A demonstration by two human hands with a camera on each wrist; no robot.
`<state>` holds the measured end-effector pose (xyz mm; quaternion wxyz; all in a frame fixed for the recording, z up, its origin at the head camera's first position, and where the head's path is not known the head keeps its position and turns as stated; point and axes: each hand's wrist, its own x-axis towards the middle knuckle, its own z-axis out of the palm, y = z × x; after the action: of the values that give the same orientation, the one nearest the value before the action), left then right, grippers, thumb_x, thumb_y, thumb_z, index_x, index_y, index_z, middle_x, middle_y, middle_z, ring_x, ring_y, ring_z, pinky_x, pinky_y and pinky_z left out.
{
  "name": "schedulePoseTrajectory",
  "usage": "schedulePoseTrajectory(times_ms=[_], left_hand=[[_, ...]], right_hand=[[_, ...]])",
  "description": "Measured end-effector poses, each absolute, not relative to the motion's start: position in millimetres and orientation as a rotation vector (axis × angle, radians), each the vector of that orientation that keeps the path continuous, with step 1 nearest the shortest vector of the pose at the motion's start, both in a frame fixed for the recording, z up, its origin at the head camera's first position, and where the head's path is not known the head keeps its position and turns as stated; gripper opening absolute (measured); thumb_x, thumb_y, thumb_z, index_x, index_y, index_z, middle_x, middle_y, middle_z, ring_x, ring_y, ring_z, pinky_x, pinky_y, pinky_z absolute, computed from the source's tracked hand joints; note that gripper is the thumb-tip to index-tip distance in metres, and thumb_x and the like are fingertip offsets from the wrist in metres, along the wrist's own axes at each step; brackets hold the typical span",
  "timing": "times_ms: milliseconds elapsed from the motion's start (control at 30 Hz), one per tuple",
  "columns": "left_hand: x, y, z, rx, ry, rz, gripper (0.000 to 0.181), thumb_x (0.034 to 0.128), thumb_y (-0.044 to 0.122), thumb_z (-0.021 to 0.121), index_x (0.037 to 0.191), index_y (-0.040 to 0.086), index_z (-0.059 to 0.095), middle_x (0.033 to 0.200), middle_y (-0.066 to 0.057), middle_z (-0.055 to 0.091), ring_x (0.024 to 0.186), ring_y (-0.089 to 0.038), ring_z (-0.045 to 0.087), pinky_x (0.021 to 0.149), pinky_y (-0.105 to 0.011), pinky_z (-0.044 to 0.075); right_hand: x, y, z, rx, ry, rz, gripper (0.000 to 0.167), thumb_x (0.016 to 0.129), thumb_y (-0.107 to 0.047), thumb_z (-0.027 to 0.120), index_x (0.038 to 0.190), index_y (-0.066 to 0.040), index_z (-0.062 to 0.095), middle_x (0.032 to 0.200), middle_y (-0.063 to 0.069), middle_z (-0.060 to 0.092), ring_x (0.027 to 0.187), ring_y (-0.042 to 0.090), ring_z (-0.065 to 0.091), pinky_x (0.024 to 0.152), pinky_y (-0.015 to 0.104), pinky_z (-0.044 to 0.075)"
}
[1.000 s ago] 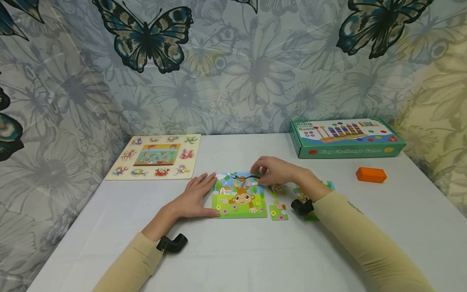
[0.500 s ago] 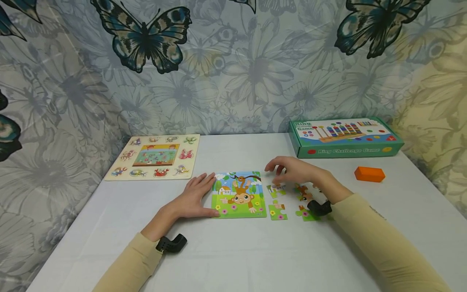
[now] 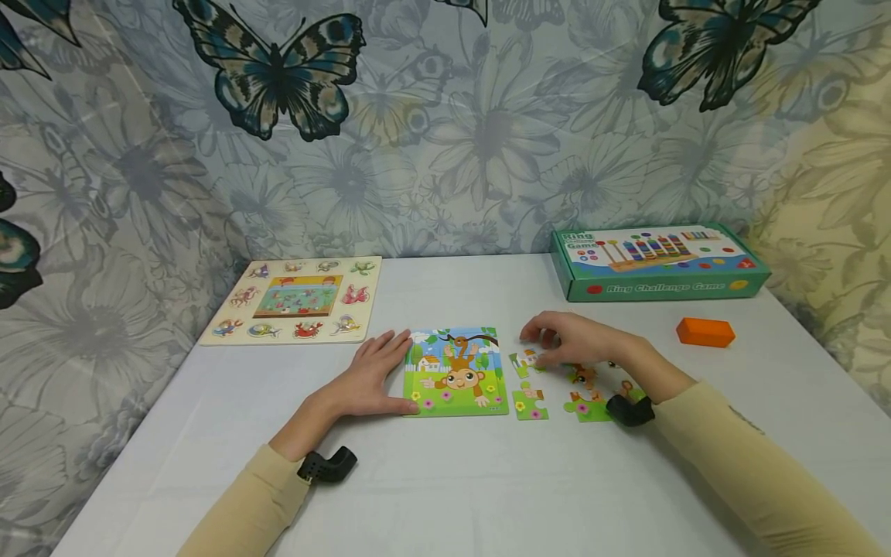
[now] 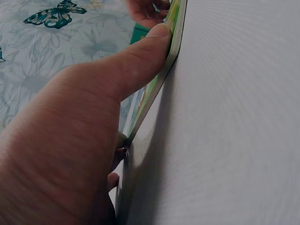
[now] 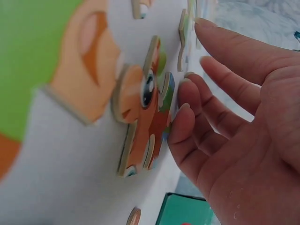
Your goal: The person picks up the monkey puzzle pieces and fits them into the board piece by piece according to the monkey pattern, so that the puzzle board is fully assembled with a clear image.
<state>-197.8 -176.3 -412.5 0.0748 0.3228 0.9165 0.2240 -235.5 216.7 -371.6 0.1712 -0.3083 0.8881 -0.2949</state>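
Observation:
A square puzzle board [image 3: 459,387] with a monkey picture lies flat in the middle of the table. At its left side rests my left hand [image 3: 369,379], fingers spread, the thumb on the board's near left corner. In the left wrist view that thumb [image 4: 145,56] lies on the board's edge. My right hand [image 3: 581,340] hovers over loose jigsaw pieces right of the board, its thumb close to a small fence piece [image 3: 520,365]. The right wrist view shows loosely bent fingers, nothing held, beside a monkey-eye piece [image 5: 145,103]. The right hand and wrist camera hide some pieces.
A flower piece [image 3: 531,406] lies right of the board, with a green-edged piece [image 3: 590,411] farther right. A peg board of sea animals [image 3: 240,329] lies at back left. At back right are a green game box [image 3: 668,290] and an orange block [image 3: 705,333].
My right hand has moved off the board's upper right corner, rightward and slightly nearer, over the loose pieces. My left hand stays in place on the board.

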Motion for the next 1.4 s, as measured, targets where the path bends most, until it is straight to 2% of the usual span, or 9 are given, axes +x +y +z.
schedulePoseTrajectory(times_ms=[300,433,633,800,1033,1200,1400], left_hand=[[-198.5,-177.4,-412.9,0.966,2.752,0.666,0.111,0.0793,0.058,0.078,0.159,0.0,0.027,0.166,-0.012,0.02,0.152,-0.036,0.009,0.118,-0.06,0.004],[-198.9,-177.0,-413.5,0.967,2.751,0.658,0.111,0.0793,0.058,0.077,0.159,0.0,0.026,0.166,-0.012,0.019,0.152,-0.035,0.008,0.118,-0.059,0.004],[-199.4,-176.5,-413.0,0.965,2.755,0.637,0.112,0.0793,0.06,0.076,0.159,0.001,0.025,0.167,-0.01,0.018,0.153,-0.033,0.008,0.119,-0.058,0.003],[-198.5,-176.5,-412.5,0.967,2.752,0.654,0.111,0.0792,0.059,0.076,0.159,0.0,0.026,0.167,-0.011,0.019,0.153,-0.034,0.008,0.119,-0.059,0.003],[-198.5,-177.3,-413.4,0.957,2.759,0.647,0.112,0.0787,0.059,0.077,0.159,0.001,0.026,0.167,-0.01,0.018,0.153,-0.034,0.008,0.119,-0.058,0.003],[-198.7,-176.8,-413.5,0.943,2.759,0.636,0.112,0.0785,0.06,0.076,0.16,0.003,0.025,0.167,-0.008,0.016,0.153,-0.031,0.006,0.119,-0.056,0.003],[-198.4,-176.4,-412.7,0.959,2.759,0.65,0.111,0.079,0.059,0.077,0.159,0.0,0.027,0.167,-0.011,0.019,0.153,-0.035,0.008,0.118,-0.059,0.004]], right_hand=[[-232.7,215.4,-372.4,-0.887,2.517,-0.798,0.026,0.088,-0.016,0.081,0.11,-0.008,0.069,0.109,0.002,0.059,0.096,0.022,0.052,0.088,0.041,0.048],[-231.5,214.6,-372.3,-0.883,2.529,-0.792,0.027,0.087,-0.014,0.082,0.108,-0.008,0.068,0.106,0.001,0.059,0.095,0.022,0.053,0.088,0.041,0.048],[-231.5,214.2,-373.8,-0.853,2.53,-0.832,0.03,0.084,-0.012,0.084,0.107,-0.009,0.063,0.099,0.0,0.06,0.089,0.021,0.054,0.082,0.036,0.048],[-232.2,214.2,-372.9,-0.862,2.531,-0.863,0.022,0.089,-0.007,0.078,0.104,-0.011,0.063,0.089,-0.001,0.059,0.084,0.019,0.054,0.075,0.031,0.047],[-235.2,218.5,-370.0,-0.877,2.481,-0.936,0.01,0.094,-0.006,0.072,0.101,-0.008,0.065,0.085,0.0,0.058,0.081,0.019,0.054,0.071,0.029,0.045],[-237.7,219.4,-369.2,-0.86,2.435,-1.01,0.008,0.094,-0.005,0.07,0.101,-0.005,0.065,0.087,0.003,0.06,0.079,0.021,0.053,0.069,0.028,0.046],[-239.6,207.8,-366.3,-0.854,2.423,-1.035,0.008,0.095,-0.006,0.069,0.102,-0.004,0.065,0.087,0.003,0.061,0.079,0.021,0.053,0.068,0.028,0.046]])
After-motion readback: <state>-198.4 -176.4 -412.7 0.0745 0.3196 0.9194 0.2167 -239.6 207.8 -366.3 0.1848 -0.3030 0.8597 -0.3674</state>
